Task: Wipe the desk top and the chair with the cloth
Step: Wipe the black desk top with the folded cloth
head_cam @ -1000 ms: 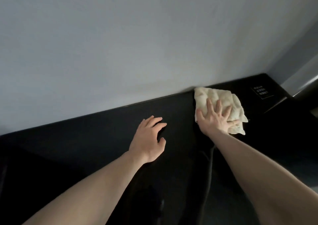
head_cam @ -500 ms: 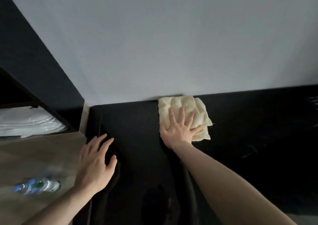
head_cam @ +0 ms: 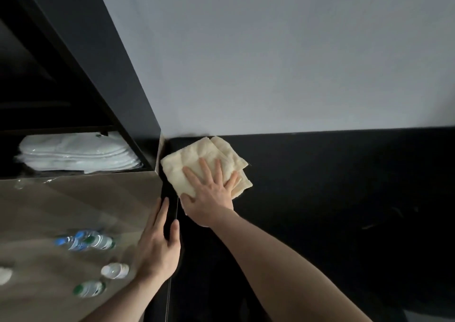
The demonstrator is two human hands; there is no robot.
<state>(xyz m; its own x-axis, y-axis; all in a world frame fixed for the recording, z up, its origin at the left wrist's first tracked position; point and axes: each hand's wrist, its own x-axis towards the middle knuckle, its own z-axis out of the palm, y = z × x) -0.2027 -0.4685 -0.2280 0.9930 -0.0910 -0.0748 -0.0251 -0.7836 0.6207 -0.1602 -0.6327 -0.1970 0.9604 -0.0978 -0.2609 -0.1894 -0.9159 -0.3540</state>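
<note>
A cream folded cloth (head_cam: 189, 164) lies flat on the black desk top (head_cam: 332, 186), pushed into the desk's back left corner where it meets the grey wall. My right hand (head_cam: 209, 193) presses flat on the cloth's near half, fingers spread. My left hand (head_cam: 157, 245) rests flat at the desk's left edge, its fingers on the brown cabinet top and its thumb over the dark gap. No chair is in view.
A brown cabinet top (head_cam: 73, 211) on the left carries several water bottles (head_cam: 83, 240). Above it, a dark open shelf holds stacked white packaged items (head_cam: 73, 153). The grey wall (head_cam: 270, 63) closes off the back.
My right hand slid the cloth leftward along the wall into the back left corner. My left hand moved left from the desk top to the cabinet edge. The view swung left.
</note>
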